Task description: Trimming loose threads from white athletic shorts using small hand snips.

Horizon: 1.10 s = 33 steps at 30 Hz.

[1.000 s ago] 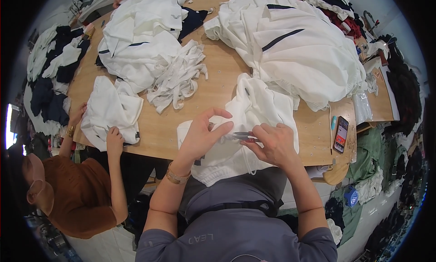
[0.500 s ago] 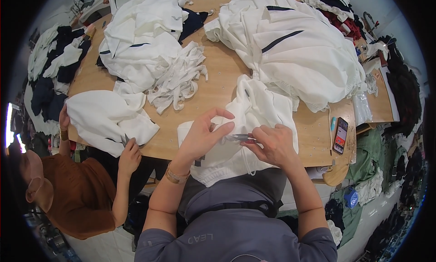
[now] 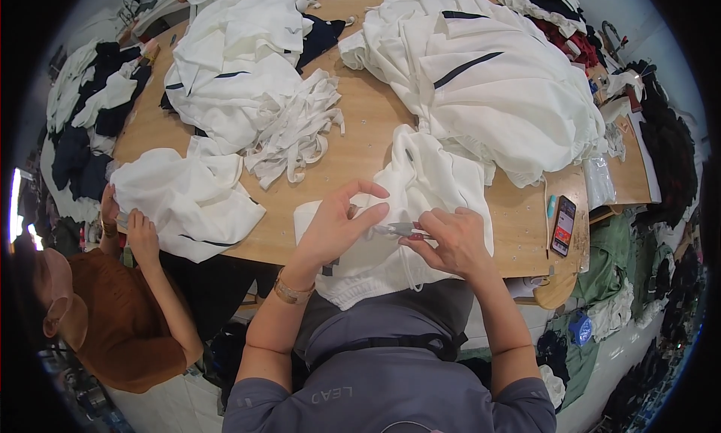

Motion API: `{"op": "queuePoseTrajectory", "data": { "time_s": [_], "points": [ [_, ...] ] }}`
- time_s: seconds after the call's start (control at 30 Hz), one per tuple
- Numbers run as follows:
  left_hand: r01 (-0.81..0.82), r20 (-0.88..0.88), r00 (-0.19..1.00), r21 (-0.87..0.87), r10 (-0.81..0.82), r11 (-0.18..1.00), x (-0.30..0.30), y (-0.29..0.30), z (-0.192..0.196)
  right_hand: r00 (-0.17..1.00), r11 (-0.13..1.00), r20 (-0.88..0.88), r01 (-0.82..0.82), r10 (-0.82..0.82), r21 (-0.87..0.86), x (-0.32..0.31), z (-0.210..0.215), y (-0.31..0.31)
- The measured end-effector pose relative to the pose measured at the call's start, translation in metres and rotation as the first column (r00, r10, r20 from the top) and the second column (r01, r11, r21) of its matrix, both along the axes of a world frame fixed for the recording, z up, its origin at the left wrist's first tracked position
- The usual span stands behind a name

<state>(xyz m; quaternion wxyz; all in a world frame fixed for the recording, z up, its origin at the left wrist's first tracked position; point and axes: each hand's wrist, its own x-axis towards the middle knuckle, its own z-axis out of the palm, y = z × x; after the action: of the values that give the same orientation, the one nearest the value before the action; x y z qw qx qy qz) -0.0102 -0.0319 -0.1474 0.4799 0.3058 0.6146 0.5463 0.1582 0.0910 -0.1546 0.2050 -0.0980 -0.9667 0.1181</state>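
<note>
White garment (image 3: 409, 196) lies over the near edge of the table (image 3: 276, 224); I judge it light, limp, easiest held by its gathered band (image 3: 359, 289). The left hand (image 3: 342, 221) curves, thumb and forefinger parted, any hold hidden on my feed; the right hand (image 3: 451, 241) grips snips (image 3: 404, 229). Some room opens left; white heaps (image 3: 511, 95) limit the far side.

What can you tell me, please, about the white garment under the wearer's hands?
The white garment looks like smooth cloth, lying rumpled on the wooden table, its near end reaching past the edge. That end has a gathered, elastic-looking band; a pale cord loops beside it, and a dark patch shows below the left hand. That hand and the right hand, holding snips, are over its middle; exact contact is unclear.
</note>
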Motion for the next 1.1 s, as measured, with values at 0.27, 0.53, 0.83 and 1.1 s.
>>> {"op": "queuePoseTrajectory", "data": {
  "time_s": [0.27, 0.53, 0.83, 1.1],
  "points": [
    [0.016, -0.004, 1.000, 0.003, -0.016, 1.000, -0.001, -0.001, -0.001, 1.000, 0.999, -0.006, -0.009, 0.009, 0.038, 0.000, -0.004, 0.001],
    [0.003, 0.072, 0.997, 0.017, -0.004, 1.000, -0.004, -0.001, -0.004, 1.000, 1.000, -0.025, 0.016, -0.016, 0.003, 0.002, -0.006, 0.004],
    [0.013, 0.051, 0.999, -0.014, -0.012, 1.000, -0.003, 0.000, -0.004, 1.000, 0.995, -0.018, 0.004, -0.002, 0.104, -0.001, -0.003, 0.001],
    [0.000, 0.211, 0.977, 0.061, -0.013, 0.998, -0.003, 0.002, -0.004, 0.994, 0.998, -0.089, 0.060, -0.060, -0.003, 0.000, -0.007, 0.002]
  ]
}}
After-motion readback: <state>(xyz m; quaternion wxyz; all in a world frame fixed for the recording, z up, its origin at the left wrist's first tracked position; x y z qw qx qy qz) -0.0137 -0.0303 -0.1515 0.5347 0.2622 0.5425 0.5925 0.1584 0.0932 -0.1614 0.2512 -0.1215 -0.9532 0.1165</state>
